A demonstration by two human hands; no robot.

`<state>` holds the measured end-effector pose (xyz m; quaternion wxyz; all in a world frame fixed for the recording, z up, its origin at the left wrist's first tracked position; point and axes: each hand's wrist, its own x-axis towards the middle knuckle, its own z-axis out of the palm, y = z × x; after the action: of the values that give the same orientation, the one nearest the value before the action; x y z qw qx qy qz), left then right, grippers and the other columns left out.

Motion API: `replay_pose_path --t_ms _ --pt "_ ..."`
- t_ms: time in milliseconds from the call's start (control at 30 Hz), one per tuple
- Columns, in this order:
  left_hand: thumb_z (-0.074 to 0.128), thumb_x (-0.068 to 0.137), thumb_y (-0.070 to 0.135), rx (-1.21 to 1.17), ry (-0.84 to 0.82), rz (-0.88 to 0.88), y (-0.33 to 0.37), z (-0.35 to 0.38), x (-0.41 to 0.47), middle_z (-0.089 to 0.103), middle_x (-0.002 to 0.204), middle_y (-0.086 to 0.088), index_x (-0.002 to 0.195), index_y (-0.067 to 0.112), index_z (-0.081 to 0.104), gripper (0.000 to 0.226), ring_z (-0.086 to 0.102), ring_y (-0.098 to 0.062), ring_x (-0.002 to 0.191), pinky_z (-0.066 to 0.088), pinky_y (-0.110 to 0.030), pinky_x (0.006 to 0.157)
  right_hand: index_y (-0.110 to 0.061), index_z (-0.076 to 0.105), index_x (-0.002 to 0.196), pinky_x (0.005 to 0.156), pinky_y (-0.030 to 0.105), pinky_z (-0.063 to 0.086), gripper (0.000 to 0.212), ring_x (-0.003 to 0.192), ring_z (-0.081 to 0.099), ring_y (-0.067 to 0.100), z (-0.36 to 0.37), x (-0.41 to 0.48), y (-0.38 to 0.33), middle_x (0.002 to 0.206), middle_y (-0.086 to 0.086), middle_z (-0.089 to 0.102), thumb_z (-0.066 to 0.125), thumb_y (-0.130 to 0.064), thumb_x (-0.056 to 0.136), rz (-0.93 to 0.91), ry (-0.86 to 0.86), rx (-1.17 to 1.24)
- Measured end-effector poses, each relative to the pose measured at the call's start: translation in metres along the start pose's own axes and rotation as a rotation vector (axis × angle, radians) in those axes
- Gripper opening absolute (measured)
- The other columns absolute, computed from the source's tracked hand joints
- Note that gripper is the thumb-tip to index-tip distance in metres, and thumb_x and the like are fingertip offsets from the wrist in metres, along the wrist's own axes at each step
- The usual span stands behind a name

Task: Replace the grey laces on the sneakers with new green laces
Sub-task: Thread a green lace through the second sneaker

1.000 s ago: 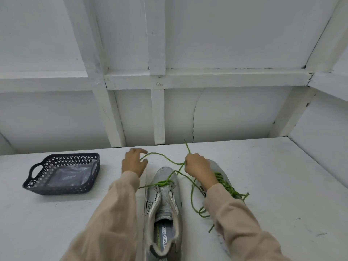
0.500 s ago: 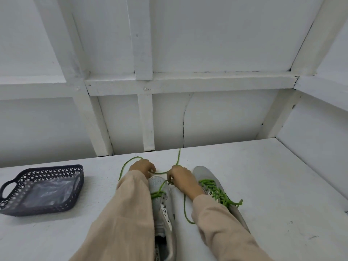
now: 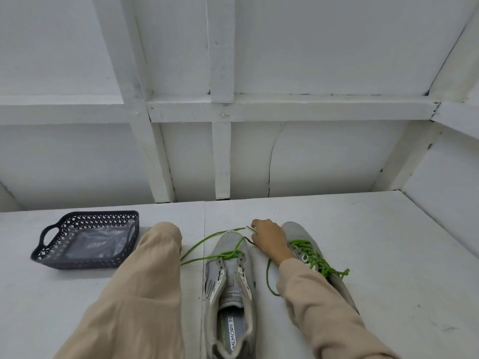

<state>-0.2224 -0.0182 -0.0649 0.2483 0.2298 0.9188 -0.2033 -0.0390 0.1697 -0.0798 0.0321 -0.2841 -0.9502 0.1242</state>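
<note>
The right hand (image 3: 269,239) rests on the surface (image 3: 388,255) between the toes of the two sneakers, its fingers curled round a strand of the loose green lace (image 3: 207,238) close to the lace's tip. The left hand is hidden behind its own sleeve (image 3: 155,255), so I cannot tell whether it is open or closed.

There are two grey sneakers, toes pointing away. The nearer-middle sneaker (image 3: 228,275) has the loose lace through its lowest eyelets only; one end trails left toward the sleeve, the other loops right under the right forearm. The second sneaker (image 3: 293,229), just right of the hand, is fully threaded with the other green lace (image 3: 311,257), whose ends stick out beside the forearm.

One dark basket (image 3: 51,255) with a clear plastic bag (image 3: 96,242) inside sits left of the sleeve. The surface ends at a white wall (image 3: 311,164) beyond the toes, and a side wall stands well apart to the right.
</note>
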Motion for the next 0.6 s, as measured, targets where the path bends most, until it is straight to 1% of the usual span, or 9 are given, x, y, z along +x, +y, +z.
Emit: replay_pose_path --t_ms 67,133,233,300,367,433,467,533,600 --pt "0.064 0.087 0.041 -0.008 0.026 -0.004 0.002 -0.006 -0.005 0.040 0.147 -0.005 0.143 0.013 0.038 0.068 0.036 -0.025 0.137 0.030 -0.035 0.111 -0.010 0.064 0.114 0.080 0.037 0.049 0.029 0.101 0.061 0.034 0.000 0.001 0.000 0.110 0.015 0.066 0.051 -0.012 0.088 -0.008 -0.009 0.015" --pt "0.066 0.085 0.042 -0.054 0.164 0.055 0.011 -0.013 -0.016 0.048 0.140 -0.003 0.136 0.018 0.046 0.060 0.046 -0.024 0.130 0.036 -0.036 0.104 -0.013 0.067 0.109 0.078 0.035 0.048 0.023 0.100 0.062 0.032 0.002 0.001 0.000 0.107 0.012 0.067 0.055 -0.019 0.090 -0.012 -0.004 0.026" --pt "0.052 0.096 0.026 -0.223 0.360 0.318 0.036 -0.008 -0.009 0.041 0.145 -0.002 0.137 0.023 0.046 0.042 0.039 -0.023 0.133 0.036 -0.040 0.107 -0.017 0.071 0.101 0.071 0.031 0.044 0.019 0.096 0.063 0.030 0.003 0.000 0.000 0.103 0.010 0.069 0.055 -0.019 0.089 -0.008 0.016 0.047" --pt "0.046 0.096 0.009 -0.296 0.366 0.514 0.055 -0.001 -0.006 0.036 0.151 -0.001 0.141 0.021 0.044 0.047 0.033 -0.023 0.138 0.032 -0.040 0.110 -0.018 0.072 0.096 0.069 0.029 0.043 0.018 0.095 0.063 0.028 0.002 0.000 0.000 0.101 0.007 0.069 0.056 -0.018 0.090 -0.007 0.036 0.095" --pt "0.046 0.096 0.007 -0.327 0.354 0.599 0.068 0.005 -0.007 0.042 0.147 -0.002 0.137 0.022 0.051 0.044 0.037 -0.023 0.137 0.033 -0.039 0.110 -0.016 0.072 0.092 0.072 0.031 0.046 0.015 0.093 0.062 0.026 -0.001 0.001 0.001 0.100 0.005 0.068 0.057 -0.017 0.089 0.014 0.052 0.193" --pt "0.049 0.096 0.012 -0.341 0.412 0.563 0.072 0.011 -0.004 0.052 0.136 -0.003 0.126 0.021 0.062 0.035 0.047 -0.024 0.128 0.039 -0.036 0.104 -0.014 0.071 0.086 0.071 0.032 0.049 0.013 0.082 0.063 0.023 -0.003 0.004 0.002 0.093 0.005 0.070 0.059 -0.015 0.088 0.056 0.059 0.341" --pt "0.049 0.095 0.012 -0.355 0.448 0.518 0.072 0.013 -0.004 0.056 0.130 -0.003 0.121 0.021 0.066 0.032 0.052 -0.025 0.122 0.042 -0.035 0.099 -0.014 0.071 0.082 0.068 0.033 0.051 0.012 0.071 0.062 0.021 -0.005 0.005 0.002 0.086 0.006 0.071 0.060 -0.013 0.086 0.074 0.058 0.437" --pt "0.051 0.093 0.016 -0.374 0.505 0.433 0.067 0.018 -0.002 0.061 0.122 -0.003 0.112 0.022 0.069 0.026 0.057 -0.026 0.112 0.046 -0.033 0.092 -0.012 0.069 0.078 0.058 0.031 0.052 0.011 0.048 0.055 0.016 -0.010 0.005 0.002 0.071 0.004 0.069 0.061 -0.008 0.085 0.100 0.053 0.630" --pt "0.056 0.091 0.023 -0.416 0.529 0.388 0.063 0.022 -0.001 0.061 0.121 -0.002 0.110 0.022 0.065 0.021 0.057 -0.025 0.110 0.045 -0.032 0.088 -0.009 0.069 0.082 0.047 0.023 0.044 0.008 0.043 0.052 0.017 -0.017 0.003 0.000 0.066 0.003 0.067 0.063 -0.006 0.086 0.112 0.046 0.771"
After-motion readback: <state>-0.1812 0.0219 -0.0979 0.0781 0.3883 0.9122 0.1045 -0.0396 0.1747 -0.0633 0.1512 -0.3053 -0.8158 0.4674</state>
